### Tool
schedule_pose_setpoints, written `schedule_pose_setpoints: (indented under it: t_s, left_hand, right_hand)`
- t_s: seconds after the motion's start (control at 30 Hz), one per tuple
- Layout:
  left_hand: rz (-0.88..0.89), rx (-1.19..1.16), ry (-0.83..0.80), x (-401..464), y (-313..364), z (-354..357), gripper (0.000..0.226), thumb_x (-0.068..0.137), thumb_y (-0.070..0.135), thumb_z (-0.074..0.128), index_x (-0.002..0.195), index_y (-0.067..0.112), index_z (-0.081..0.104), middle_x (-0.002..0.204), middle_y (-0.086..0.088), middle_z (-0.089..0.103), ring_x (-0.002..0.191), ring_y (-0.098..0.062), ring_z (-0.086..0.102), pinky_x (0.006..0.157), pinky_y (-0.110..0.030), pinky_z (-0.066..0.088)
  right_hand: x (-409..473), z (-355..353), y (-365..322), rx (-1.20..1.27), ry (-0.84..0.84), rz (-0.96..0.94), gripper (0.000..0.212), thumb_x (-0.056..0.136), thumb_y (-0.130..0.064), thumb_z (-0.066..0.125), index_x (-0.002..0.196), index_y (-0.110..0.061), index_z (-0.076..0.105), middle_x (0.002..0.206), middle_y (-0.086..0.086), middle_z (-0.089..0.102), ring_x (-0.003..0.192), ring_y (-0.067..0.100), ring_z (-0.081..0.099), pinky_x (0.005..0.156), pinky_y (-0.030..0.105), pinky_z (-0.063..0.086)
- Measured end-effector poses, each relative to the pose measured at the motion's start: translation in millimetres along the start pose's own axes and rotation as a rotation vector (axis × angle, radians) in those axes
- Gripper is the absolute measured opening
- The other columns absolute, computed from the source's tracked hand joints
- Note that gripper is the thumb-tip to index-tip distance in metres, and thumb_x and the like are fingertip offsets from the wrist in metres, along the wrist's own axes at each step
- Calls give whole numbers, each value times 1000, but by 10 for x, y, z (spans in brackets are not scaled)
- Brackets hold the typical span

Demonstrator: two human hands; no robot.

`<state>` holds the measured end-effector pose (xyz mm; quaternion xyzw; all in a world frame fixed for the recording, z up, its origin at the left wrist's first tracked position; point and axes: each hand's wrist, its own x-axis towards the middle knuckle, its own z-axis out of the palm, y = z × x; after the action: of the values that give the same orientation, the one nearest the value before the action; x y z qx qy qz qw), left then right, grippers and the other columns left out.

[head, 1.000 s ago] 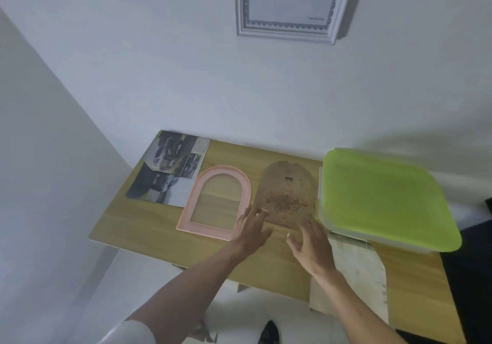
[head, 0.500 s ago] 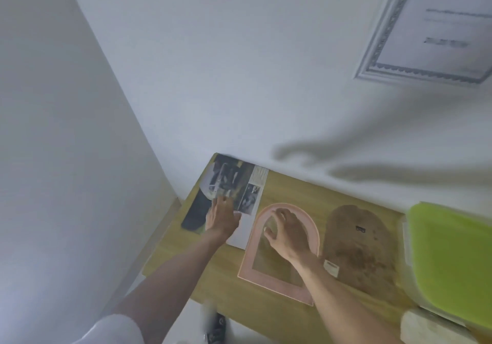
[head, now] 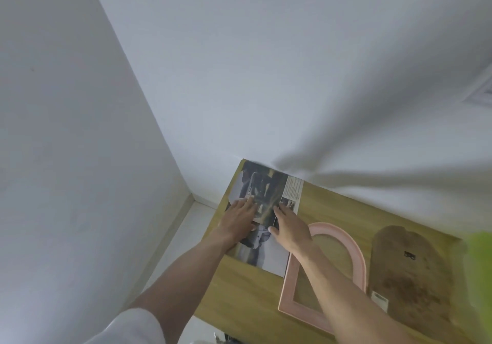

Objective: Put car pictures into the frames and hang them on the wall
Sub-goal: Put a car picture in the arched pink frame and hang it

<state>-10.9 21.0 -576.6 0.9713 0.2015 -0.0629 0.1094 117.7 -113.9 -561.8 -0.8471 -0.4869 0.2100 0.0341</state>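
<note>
Car pictures (head: 266, 184) lie flat at the far left corner of the wooden table (head: 332, 210). My left hand (head: 239, 217) rests on their left part with fingers stretched out. My right hand (head: 288, 225) lies on their right part, fingers also flat. A pink arched frame (head: 354, 261) lies to the right of the pictures, partly under my right forearm. Its brown arched backing board (head: 415, 271) lies further right, with a small metal hanger on it.
A green lid (head: 482, 263) shows blurred at the right edge. A white framed sheet (head: 482, 90) hangs on the wall at the upper right. The table sits in a room corner, white walls on the left and behind.
The view swung left. My right hand left the pink frame and moved onto the pictures beside my left hand, which slid slightly further up them.
</note>
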Motion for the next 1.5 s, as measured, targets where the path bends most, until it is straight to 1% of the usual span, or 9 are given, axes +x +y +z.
schedule_pose_setpoints:
  t_s: [0.27, 0.5, 0.63, 0.87, 0.93, 1.07, 1.17, 1.37, 1.5]
  left_hand:
    - [169, 135, 39, -10, -147, 132, 48, 87, 30, 67, 128, 6, 58, 134, -13, 58, 120, -29, 58, 104, -37, 43]
    - [321, 180, 193, -16, -191, 91, 12, 85, 19, 67, 94, 12, 63, 96, -5, 69, 86, -23, 65, 85, -34, 53]
    - [357, 153, 288, 33, -176, -56, 8, 94, 23, 59, 98, 17, 62, 99, 0, 67, 90, -19, 62, 90, -33, 50]
    - [162, -253, 399, 63, -57, -590, 23, 94, 39, 52, 105, 20, 62, 107, 8, 67, 99, -13, 62, 96, -29, 47]
    - [78, -363, 431, 107, -53, -746, 24, 88, 39, 63, 103, 21, 63, 105, 8, 68, 95, -15, 62, 89, -28, 48]
    - [-66, -651, 466, 191, 3, -1093, 28, 75, 42, 76, 91, 22, 65, 93, 9, 71, 83, -15, 65, 73, -30, 53]
    - [-134, -865, 450, 237, 113, -1256, 34, 71, 43, 83, 91, 23, 64, 92, 12, 71, 79, -11, 67, 68, -28, 57]
    - [-229, -1207, 309, 305, 429, -1300, 36, 69, 41, 84, 97, 28, 65, 89, 11, 75, 81, -13, 73, 79, -34, 58]
    - [-205, -1218, 178, 278, 782, -1178, 35, 75, 20, 83, 105, 19, 65, 92, 2, 75, 83, -17, 73, 76, -27, 58]
  right_hand:
    - [10, 175, 118, -13, 79, -81, 41, 95, -35, 59, 129, -12, 60, 138, 5, 55, 124, 22, 56, 84, 37, 58]
    - [-47, 133, 130, 3, 260, -163, 22, 89, -16, 63, 111, -12, 67, 102, 5, 68, 84, 25, 68, 65, 35, 56]
    - [-24, 23, 64, -52, 355, -287, 36, 76, -16, 75, 111, -13, 66, 94, 1, 70, 82, 20, 68, 79, 36, 57]
    - [-73, -448, -49, 58, 570, -248, 30, 84, -7, 75, 109, -21, 66, 85, -7, 69, 57, 9, 59, 48, 17, 44]
    - [-142, -606, 12, 111, 615, -234, 32, 89, -7, 69, 115, -23, 62, 92, -7, 70, 58, 8, 59, 51, 11, 39]
    - [-326, -890, 213, 425, 649, -177, 37, 95, -8, 61, 126, -27, 58, 113, -11, 68, 87, 5, 68, 70, 24, 58]
    - [-503, -1063, 321, 784, 613, -43, 32, 97, -8, 60, 123, -26, 59, 103, -4, 71, 85, 13, 70, 66, 34, 61]
    - [-856, -1080, 603, 1159, 749, 129, 55, 74, -51, 71, 123, -30, 59, 103, 3, 70, 90, 9, 70, 67, 19, 55]
    - [-1027, -935, 808, 1299, 785, 311, 38, 90, -14, 70, 122, -31, 56, 106, 8, 68, 101, 22, 67, 75, 34, 58]
